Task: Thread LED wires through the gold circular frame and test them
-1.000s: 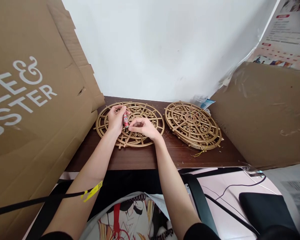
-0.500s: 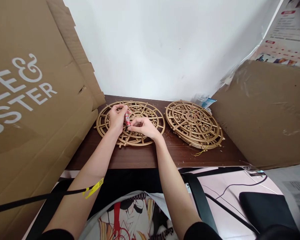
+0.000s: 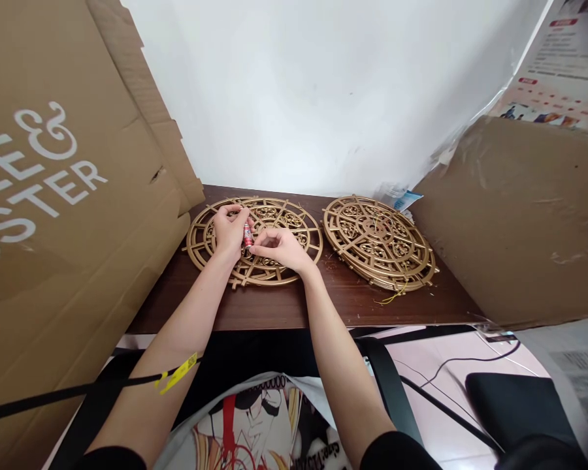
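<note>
My left hand (image 3: 231,226) is closed around the upper part of a small red-and-white tube (image 3: 247,237), which slants over the left gold openwork disc (image 3: 294,277). Thumb and index finger of my right hand (image 3: 277,248) come together in a pinch at the tube's lower end. Whatever lies between those fingertips is too small to make out. The disc has rings, spokes and scroll patterns, and both hands cover part of its middle and left side.
To the right lies a stack of similar gold discs (image 3: 378,241), a yellow thread (image 3: 392,299) at its front edge. Behind it is a clear plastic bag (image 3: 394,196). Large cardboard boxes flank the brown table (image 3: 269,316) left and right, with a white wall behind.
The hands and the tube keep nearly the same pose over the disc. The whole view has shifted slightly to the left.
</note>
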Demonstrator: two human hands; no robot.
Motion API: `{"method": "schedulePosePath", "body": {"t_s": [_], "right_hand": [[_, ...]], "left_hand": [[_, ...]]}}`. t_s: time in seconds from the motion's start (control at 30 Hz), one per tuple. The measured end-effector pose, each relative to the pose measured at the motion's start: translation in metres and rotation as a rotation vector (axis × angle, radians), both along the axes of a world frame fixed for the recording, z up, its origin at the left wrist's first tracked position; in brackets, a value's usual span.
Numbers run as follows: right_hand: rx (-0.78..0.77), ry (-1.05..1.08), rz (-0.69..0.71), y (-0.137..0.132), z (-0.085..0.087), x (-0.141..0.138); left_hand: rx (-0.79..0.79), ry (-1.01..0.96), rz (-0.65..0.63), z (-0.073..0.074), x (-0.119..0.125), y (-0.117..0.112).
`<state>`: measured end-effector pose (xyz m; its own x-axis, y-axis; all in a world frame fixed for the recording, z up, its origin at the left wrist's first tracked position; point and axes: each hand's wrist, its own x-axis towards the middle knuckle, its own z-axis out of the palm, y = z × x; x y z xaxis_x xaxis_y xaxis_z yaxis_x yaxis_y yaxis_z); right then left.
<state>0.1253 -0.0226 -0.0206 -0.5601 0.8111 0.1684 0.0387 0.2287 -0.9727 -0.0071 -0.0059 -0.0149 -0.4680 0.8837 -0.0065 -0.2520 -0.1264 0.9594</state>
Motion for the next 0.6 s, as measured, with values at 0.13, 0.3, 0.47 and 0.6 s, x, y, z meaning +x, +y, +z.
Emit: {"method": "schedulePosePath", "body": {"t_s": [0.13, 0.3, 0.47, 0.6], "right_hand": [[0.078, -0.031, -0.027, -0.0014, -0.0040, -0.0029], [0.168, -0.052, -0.051, -0.0022, -0.0059, -0.0044], [0.194, -0.072, -0.058, -0.0027, -0.0053, -0.0045], [0.253, -0.105, -0.058, -0.0034, -0.0051, -0.0041]], "left_hand": [[-0.029, 0.006, 0.032, 0.0004, -0.0007, 0.0019], [-0.034, 0.020, 0.015, -0.0035, -0.0035, 0.0060], [-0.033, 0.021, 0.011, -0.0052, -0.0042, 0.0075], [-0.030, 0.043, 0.001, -0.0046, -0.0038, 0.0074]]}}
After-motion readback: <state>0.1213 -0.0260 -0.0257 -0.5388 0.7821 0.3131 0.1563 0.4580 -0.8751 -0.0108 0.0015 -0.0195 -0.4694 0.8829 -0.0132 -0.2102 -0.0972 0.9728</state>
